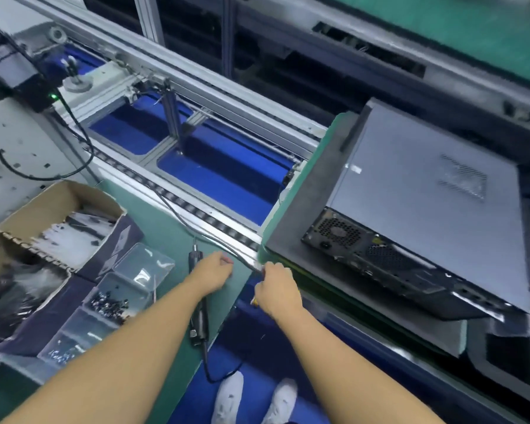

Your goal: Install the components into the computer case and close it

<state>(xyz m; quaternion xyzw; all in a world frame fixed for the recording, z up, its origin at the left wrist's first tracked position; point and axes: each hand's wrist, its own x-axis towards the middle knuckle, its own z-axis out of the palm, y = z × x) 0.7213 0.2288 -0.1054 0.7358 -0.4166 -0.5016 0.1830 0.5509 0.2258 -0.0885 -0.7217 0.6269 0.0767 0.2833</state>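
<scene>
Left hand [216,269] and right hand [276,287] curl, their hold unclear; left of them a clear tray [83,330] holds dark screws [110,304], a cardboard box [58,195] white parts [71,241].

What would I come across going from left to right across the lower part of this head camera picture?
Cardboard box → clear screw tray → left hand → right hand → computer case, closed and lying flat on the far right.
</scene>
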